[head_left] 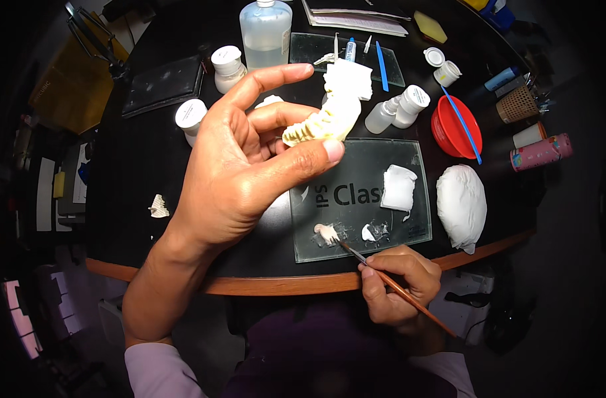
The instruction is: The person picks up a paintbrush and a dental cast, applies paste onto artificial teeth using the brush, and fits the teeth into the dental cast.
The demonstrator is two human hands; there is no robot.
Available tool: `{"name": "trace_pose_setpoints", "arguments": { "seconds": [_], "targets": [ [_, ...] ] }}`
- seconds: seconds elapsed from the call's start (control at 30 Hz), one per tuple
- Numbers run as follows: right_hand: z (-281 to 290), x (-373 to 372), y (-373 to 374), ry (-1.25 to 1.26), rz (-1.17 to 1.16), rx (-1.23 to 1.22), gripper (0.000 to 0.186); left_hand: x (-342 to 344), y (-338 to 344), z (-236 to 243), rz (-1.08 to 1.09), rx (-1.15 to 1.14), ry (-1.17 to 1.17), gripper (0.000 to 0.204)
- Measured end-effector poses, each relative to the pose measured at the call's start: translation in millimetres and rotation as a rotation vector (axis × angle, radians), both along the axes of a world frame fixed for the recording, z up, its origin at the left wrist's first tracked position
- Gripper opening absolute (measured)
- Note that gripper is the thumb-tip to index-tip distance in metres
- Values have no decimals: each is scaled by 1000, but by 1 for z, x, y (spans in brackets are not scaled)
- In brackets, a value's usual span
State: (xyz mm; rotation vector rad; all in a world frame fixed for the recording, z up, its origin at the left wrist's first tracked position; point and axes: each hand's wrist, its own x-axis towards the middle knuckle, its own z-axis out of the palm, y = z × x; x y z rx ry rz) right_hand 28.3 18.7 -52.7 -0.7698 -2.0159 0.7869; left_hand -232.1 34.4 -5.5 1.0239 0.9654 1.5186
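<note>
Raised over the table, my left hand grips a pale yellow dental cast with a row of teeth, thumb below and fingers behind. The index finger is lifted off it. My right hand pinches a thin brush with a wooden handle near its metal collar. Its dark tip touches a smear of pinkish paste on a glass slab. Beside that smear lies a dab of white paste. A folded white pad rests on the slab's right part.
Right of the slab sit a white wrapped bundle and a red bowl with a blue stick across it. Small bottles, white-lidded jars and a large clear bottle stand farther back. The table's wooden edge runs in front.
</note>
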Motion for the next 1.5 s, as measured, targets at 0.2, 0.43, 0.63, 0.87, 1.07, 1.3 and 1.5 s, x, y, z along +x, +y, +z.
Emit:
{"name": "trace_pose_setpoints", "arguments": {
  "seconds": [0.2, 0.43, 0.63, 0.87, 1.07, 1.3, 1.5],
  "targets": [
    [3, 0, 0, -69, 11, -41, 11, -1, -3, 1, -5, 18, 53, 78],
    [-3, -5, 1, -54, 2, 3, 11, 0, -3, 0, -18, -8, 125, 79],
    [-1, -5, -1, -67, -12, 22, 11, -1, -3, -4, -28, 0, 194, 78],
    [1, -4, -1, -21, -9, 27, 15, -3, -1, -5, -57, 38, 204, 79],
    [-4, -2, 4, 50, 12, 59, 16, -2, 4, -7, -73, 38, 191, 79],
    [11, 4, 10, 337, 51, -133, 17, 3, -1, -11, -182, 32, 75, 75],
    [35, -7, 41, 340, 140, 162, 18, 4, -2, -12, -253, 1, 75, 79]
  ]
}}
